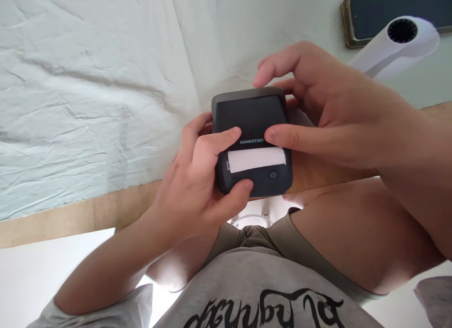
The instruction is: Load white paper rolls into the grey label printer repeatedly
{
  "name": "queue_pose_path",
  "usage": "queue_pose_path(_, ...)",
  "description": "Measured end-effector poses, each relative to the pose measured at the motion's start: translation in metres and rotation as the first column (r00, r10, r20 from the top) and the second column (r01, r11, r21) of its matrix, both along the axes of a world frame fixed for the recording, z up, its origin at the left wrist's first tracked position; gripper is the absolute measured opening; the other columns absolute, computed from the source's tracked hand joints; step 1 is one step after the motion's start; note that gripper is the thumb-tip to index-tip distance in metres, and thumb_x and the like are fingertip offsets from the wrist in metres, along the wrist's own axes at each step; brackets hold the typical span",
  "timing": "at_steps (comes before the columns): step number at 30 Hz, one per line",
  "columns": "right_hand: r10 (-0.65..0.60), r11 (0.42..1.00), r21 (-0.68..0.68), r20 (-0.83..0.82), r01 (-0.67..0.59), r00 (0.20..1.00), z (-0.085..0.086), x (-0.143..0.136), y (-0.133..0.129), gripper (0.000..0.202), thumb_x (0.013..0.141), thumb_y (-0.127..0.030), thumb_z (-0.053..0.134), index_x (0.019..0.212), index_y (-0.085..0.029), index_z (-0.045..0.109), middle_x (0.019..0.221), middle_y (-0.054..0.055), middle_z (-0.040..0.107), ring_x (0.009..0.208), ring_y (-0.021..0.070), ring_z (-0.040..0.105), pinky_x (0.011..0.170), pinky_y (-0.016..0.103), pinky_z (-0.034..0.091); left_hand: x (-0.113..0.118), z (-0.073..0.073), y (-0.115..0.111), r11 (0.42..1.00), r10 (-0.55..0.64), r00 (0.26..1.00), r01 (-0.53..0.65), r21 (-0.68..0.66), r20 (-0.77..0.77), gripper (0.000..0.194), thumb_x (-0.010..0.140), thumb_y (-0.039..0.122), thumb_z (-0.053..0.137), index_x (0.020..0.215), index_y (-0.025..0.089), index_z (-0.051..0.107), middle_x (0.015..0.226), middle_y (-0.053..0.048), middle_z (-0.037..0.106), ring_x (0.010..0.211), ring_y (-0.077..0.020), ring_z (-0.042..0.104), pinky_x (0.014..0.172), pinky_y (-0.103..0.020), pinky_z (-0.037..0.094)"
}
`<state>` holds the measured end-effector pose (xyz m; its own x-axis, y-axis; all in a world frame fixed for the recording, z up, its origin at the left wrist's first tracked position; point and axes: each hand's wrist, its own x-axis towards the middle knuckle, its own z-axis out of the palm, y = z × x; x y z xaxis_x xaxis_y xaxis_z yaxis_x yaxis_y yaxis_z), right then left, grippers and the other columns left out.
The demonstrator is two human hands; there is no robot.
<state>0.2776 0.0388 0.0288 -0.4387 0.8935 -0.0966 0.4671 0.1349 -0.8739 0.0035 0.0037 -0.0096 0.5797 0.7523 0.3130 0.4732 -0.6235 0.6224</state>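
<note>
A black label printer (251,116) marked NIIMBOT is held between both hands above the table's front edge. White label paper (257,160) sticks out of its slot, and a round power button (273,175) sits below the paper on the right. My left hand (201,177) grips the printer's left side, with the thumb on the lower front and a finger on the lid. My right hand (318,102) is around the upper right corner, its thumb on the lid near the lettering and its index finger at the top edge. The other right fingers are partly hidden behind the printer.
A white paper roll (399,50) with a dark hollow core lies at the upper right. Behind it is a phone (399,10) in a worn case. A wrinkled pale cloth (88,92) covers the table, whose bare wooden edge (116,208) runs along the front.
</note>
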Motion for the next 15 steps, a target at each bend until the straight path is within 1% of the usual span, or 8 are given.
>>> queue_pose_path(2,0.009,1.0,-0.019,0.026,-0.009,1.0,0.001,0.0,0.0,0.06,0.094,-0.046,0.067,0.15,-0.031,0.052,0.115,0.002,0.069,0.104,0.0072,0.067,0.087,0.021,0.062,0.0,-0.003,0.001,1.0,0.007,1.0,-0.007,0.012,-0.005,0.063,0.105,0.048,0.067,0.162,0.035,0.045,0.167,-0.017,0.049,0.148,-0.0419,0.066,0.102,-0.059,0.071)
queue_pose_path(4,0.016,1.0,-0.021,0.033,-0.015,0.999,-0.001,0.001,0.0,0.059,0.096,-0.046,0.064,0.151,-0.03,0.049,0.113,0.002,0.069,0.111,0.0085,0.067,0.094,0.023,0.062,-0.001,-0.006,0.001,1.0,0.019,1.0,-0.019,0.008,-0.012,0.062,0.107,0.05,0.064,0.163,0.036,0.045,0.168,-0.016,0.049,0.148,-0.0441,0.066,0.098,-0.06,0.071)
queue_pose_path(8,0.017,0.998,0.056,0.015,-0.018,1.0,-0.015,0.004,-0.005,0.061,0.102,-0.056,0.059,0.152,-0.024,0.048,0.132,0.006,0.066,0.121,0.0083,0.065,0.116,0.031,0.062,-0.003,-0.01,0.0,1.0,0.017,1.0,-0.017,-0.015,-0.009,0.064,0.111,0.058,0.058,0.169,0.041,0.038,0.172,-0.01,0.05,0.147,-0.0438,0.067,0.112,-0.065,0.065)
queue_pose_path(10,-0.004,0.997,0.08,-0.02,0.005,1.0,-0.02,0.007,-0.01,0.063,0.103,-0.06,0.057,0.154,-0.023,0.049,0.147,0.007,0.063,0.132,0.0094,0.064,0.128,0.036,0.059,-0.004,-0.012,-0.003,0.999,0.021,1.0,-0.022,-0.033,-0.013,0.081,0.111,0.069,0.057,0.179,0.042,0.022,0.174,-0.012,0.05,0.147,-0.0435,0.067,0.114,-0.066,0.065)
queue_pose_path(12,-0.038,0.994,0.1,-0.05,0.043,0.998,-0.023,0.009,-0.017,0.057,0.105,-0.055,0.053,0.153,-0.026,0.051,0.157,0.004,0.06,0.143,0.011,0.062,0.135,0.04,0.056,-0.007,-0.013,-0.005,0.998,0.038,0.998,-0.04,-0.056,-0.048,0.11,0.105,0.086,0.061,0.185,0.04,0.002,0.18,-0.018,0.046,0.156,-0.048,0.062,0.116,-0.07,0.064)
queue_pose_path(13,-0.057,0.991,0.121,-0.045,0.062,0.997,-0.023,0.01,-0.021,0.052,0.105,-0.049,0.051,0.152,-0.026,0.053,0.159,0.003,0.059,0.146,0.0118,0.061,0.137,0.042,0.055,-0.009,-0.013,-0.006,0.997,0.05,0.996,-0.054,-0.059,-0.075,0.123,0.099,0.094,0.064,0.186,0.038,-0.002,0.183,-0.02,0.043,0.161,-0.0512,0.058,0.118,-0.072,0.063)
queue_pose_path(14,-0.076,0.986,0.147,-0.024,0.079,0.997,-0.023,0.011,-0.024,0.049,0.104,-0.043,0.05,0.151,-0.027,0.054,0.158,0.001,0.06,0.149,0.0126,0.06,0.138,0.044,0.055,-0.011,-0.012,-0.007,0.996,0.049,0.992,-0.057,-0.068,-0.114,0.133,0.092,0.098,0.07,0.187,0.036,0.002,0.185,-0.022,0.042,0.164,-0.0539,0.055,0.119,-0.073,0.063)
queue_pose_path(15,-0.095,0.98,0.176,0.009,0.092,0.995,-0.023,0.013,-0.027,0.049,0.103,-0.037,0.049,0.15,-0.028,0.055,0.157,0.001,0.06,0.15,0.0133,0.06,0.139,0.046,0.054,-0.013,-0.011,-0.007,0.996,0.045,0.987,-0.056,-0.072,-0.152,0.139,0.084,0.099,0.079,0.187,0.034,0.012,0.183,-0.022,0.045,0.164,-0.0557,0.054,0.119,-0.072,0.064)
